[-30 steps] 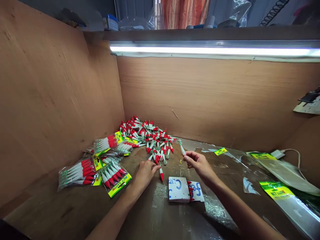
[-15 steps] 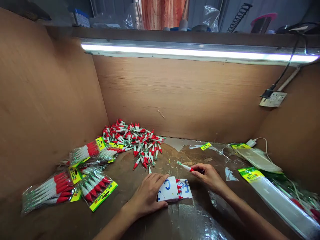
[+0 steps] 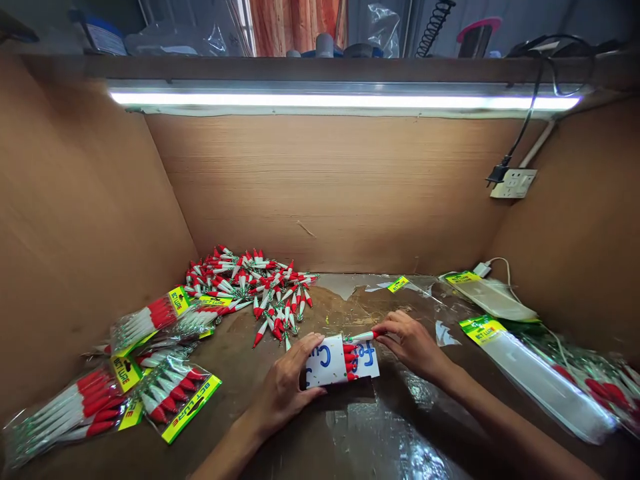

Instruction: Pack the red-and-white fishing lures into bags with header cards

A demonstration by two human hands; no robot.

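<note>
My left hand [image 3: 287, 380] grips the left end of a folded white card sleeve [image 3: 325, 363] with blue lettering. Several red-tipped fishing lures [image 3: 351, 360] lie side by side in it, their red ends sticking out on the right. Between the thumb and fingers of my right hand [image 3: 407, 340] is the red end of one fishing lure [image 3: 364, 337]. Its green tinselled end points left, at the sleeve's upper opening; whether it is inside I cannot tell. A loose pile of red and white lures [image 3: 245, 277] lies behind, to the left.
Filled, yellow-headed lure packets [image 3: 183, 403] lie at the left. On the right are clear plastic bags [image 3: 530, 373] with yellow headers, and more lures [image 3: 605, 393]. A small yellow label [image 3: 398, 285] lies near the back wall. A socket [image 3: 514, 183] is mounted at right.
My right hand has brought the lure left and down to the sleeve's opening. My left hand still holds the sleeve, now tilted slightly. The whole view has shifted.
</note>
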